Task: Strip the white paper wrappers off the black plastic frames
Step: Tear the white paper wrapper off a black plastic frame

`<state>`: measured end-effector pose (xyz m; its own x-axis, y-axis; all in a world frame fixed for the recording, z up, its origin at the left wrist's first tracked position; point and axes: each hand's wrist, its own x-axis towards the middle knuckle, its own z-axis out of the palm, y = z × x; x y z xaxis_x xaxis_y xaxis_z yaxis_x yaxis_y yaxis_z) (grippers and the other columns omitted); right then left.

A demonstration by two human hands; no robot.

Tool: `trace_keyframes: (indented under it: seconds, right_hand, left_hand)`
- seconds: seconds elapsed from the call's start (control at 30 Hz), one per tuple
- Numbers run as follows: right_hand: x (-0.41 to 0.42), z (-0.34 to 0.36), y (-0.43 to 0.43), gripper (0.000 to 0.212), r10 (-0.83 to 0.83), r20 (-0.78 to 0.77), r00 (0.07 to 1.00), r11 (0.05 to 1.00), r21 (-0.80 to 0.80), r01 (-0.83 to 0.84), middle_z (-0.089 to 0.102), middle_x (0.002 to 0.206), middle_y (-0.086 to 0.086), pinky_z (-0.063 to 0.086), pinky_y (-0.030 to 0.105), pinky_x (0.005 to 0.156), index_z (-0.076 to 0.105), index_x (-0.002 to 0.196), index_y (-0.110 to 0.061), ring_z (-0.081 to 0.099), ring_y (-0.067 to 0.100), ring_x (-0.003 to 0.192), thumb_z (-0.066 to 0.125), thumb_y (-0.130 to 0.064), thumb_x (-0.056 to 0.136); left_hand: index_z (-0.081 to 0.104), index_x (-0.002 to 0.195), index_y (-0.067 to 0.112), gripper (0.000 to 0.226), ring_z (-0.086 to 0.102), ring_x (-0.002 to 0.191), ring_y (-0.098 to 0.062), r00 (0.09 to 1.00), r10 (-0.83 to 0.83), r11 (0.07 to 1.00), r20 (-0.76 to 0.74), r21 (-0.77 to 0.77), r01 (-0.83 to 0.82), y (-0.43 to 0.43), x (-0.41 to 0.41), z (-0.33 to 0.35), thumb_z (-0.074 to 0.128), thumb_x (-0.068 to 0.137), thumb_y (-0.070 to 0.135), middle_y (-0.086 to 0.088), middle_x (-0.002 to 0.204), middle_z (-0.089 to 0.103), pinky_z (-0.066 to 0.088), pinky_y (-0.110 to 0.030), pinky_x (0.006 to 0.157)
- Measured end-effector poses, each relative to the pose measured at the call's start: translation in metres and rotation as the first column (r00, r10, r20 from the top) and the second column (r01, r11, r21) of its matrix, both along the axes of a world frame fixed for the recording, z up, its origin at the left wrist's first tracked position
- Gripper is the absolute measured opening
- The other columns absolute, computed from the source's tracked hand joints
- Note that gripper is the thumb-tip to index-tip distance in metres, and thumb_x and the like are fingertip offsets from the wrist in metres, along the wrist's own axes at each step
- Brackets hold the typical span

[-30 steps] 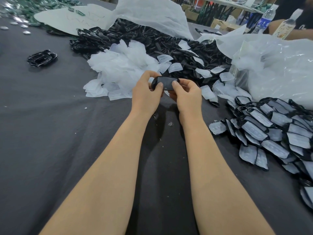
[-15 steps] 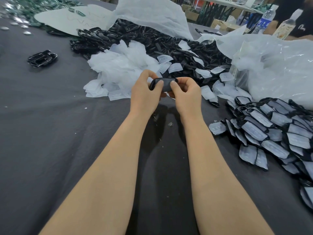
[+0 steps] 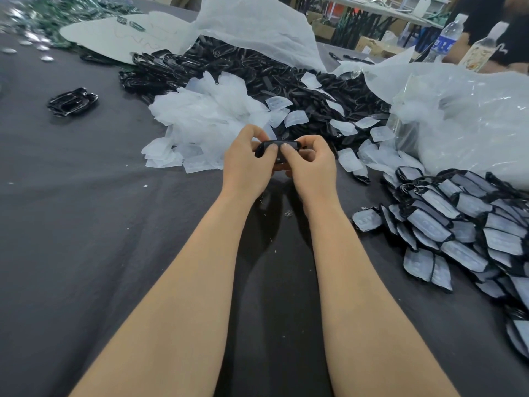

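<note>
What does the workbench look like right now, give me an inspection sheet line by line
Surface: dark grey cloth, small white specks.
Job's things: one black frame held above the cloth; wrapped frames heaped at right; stripped frames piled beyond; loose white wrappers heaped in the middle.
Clutter: clear plastic bags; a few stray frames at left; two bottles.
Hands: left hand and right hand both pinch the black frame.
Cables: nothing seen.
Surroundings: another person at far right; cardboard boxes behind.
</note>
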<state>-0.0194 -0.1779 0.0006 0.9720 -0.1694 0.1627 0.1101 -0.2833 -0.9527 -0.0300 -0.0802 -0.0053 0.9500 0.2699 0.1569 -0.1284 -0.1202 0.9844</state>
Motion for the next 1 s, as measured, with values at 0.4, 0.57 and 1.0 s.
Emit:
trace_keyframes:
  seconds: [0.4, 0.57, 1.0]
  right_hand:
    - [0.0068, -0.0042, 0.0004, 0.012, 0.038, -0.024, 0.999, 0.995, 0.097, -0.035, 0.066, 0.102, 0.020, 0.053, 0.051, 0.088, 0.054, 0.093, -0.013, 0.065, 0.034, 0.097, 0.064, -0.010, 0.088]
    - [0.0058, -0.0050, 0.0002, 0.016, 0.053, -0.020, 0.998, 0.987, 0.155, -0.049, 0.066, 0.090, 0.022, 0.056, 0.051, 0.082, 0.053, 0.081, -0.015, 0.067, 0.039, 0.086, 0.064, -0.006, 0.087]
    - [0.0036, -0.0015, 0.0007, 0.008, 0.066, -0.072, 0.995, 0.957, 0.286, -0.043, 0.063, 0.086, 0.009, 0.054, 0.031, 0.070, 0.055, 0.089, -0.013, 0.064, 0.019, 0.075, 0.061, -0.008, 0.088]
  left_hand:
    - [0.045, 0.075, 0.029, 0.027, 0.063, 0.079, -0.023, 0.998, 0.061, 0.998, -0.016, 0.016, -0.061, -0.0016, 0.0023, -0.0022, 0.058, 0.090, 0.011, -0.004, 0.085, 0.061, 0.056, -0.046, 0.080]
    - [0.047, 0.075, 0.024, 0.023, 0.066, 0.089, -0.041, 0.998, 0.035, 0.994, -0.050, -0.106, -0.041, 0.0005, 0.0027, 0.0005, 0.056, 0.088, 0.007, -0.017, 0.094, 0.064, 0.057, -0.045, 0.078]
    - [0.049, 0.079, 0.022, 0.020, 0.071, 0.071, -0.025, 0.999, -0.019, 0.990, -0.045, -0.144, 0.013, 0.0003, 0.0019, 0.0004, 0.055, 0.092, 0.010, -0.014, 0.092, 0.064, 0.058, -0.030, 0.066]
